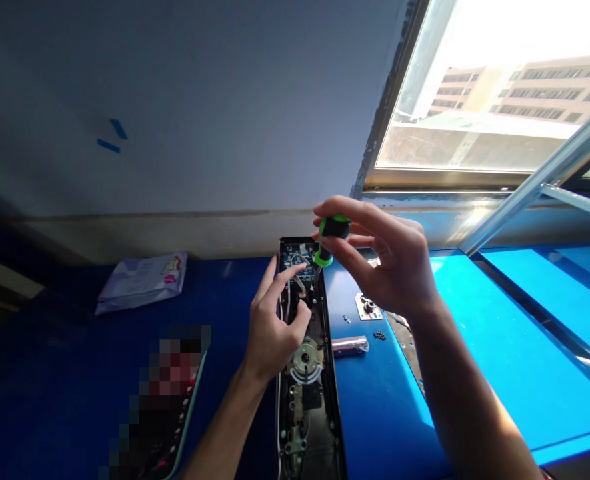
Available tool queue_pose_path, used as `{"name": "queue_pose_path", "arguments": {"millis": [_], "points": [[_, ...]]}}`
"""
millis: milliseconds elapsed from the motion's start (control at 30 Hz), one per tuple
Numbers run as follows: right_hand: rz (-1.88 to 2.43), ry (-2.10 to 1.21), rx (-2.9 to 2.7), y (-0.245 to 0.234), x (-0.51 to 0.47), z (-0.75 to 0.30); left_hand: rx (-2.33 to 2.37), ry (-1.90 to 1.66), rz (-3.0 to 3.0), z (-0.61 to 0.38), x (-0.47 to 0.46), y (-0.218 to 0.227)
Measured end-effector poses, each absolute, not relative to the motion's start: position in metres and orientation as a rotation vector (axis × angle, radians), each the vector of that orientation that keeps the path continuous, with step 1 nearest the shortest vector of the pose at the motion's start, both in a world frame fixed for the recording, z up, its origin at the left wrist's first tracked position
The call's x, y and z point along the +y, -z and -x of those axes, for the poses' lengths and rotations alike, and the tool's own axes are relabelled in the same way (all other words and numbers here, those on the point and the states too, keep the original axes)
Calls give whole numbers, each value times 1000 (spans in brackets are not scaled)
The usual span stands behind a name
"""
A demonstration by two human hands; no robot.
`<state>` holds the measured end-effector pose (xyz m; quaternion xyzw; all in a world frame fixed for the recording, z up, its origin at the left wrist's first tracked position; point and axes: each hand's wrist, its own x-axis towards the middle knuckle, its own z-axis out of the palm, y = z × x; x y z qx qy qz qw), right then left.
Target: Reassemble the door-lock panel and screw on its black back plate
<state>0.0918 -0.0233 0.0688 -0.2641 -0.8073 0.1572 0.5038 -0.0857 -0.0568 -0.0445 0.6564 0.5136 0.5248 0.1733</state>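
Note:
My right hand (387, 257) grips a short screwdriver (333, 230) by its green and black handle. The tool slants down to the top right of a long black housing (335, 427), where its tip is hard to make out. Inside that housing a blue circuit board (295, 260) sits at the far end, with thin wires running over it. My left hand (277, 323) lies across the housing, thumb and fingers apart, its index fingertip by the board and wires. A round metal part (305, 359) is fitted below the left thumb.
Right of the housing lie a small metal plate with a lock-like part (368, 307), dark screws (380, 335) and a wrapped cylinder (351, 345). To the left are a purple packet (145, 281) and a partly blurred dark object (175, 407). A metal ladder (525, 193) leans by the window.

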Motion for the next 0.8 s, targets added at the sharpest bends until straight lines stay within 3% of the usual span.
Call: {"name": "queue_pose_path", "arguments": {"millis": [800], "points": [[663, -384, -1993, -67, -25, -102, 1342, -1332, -1909, 90, -58, 43]]}}
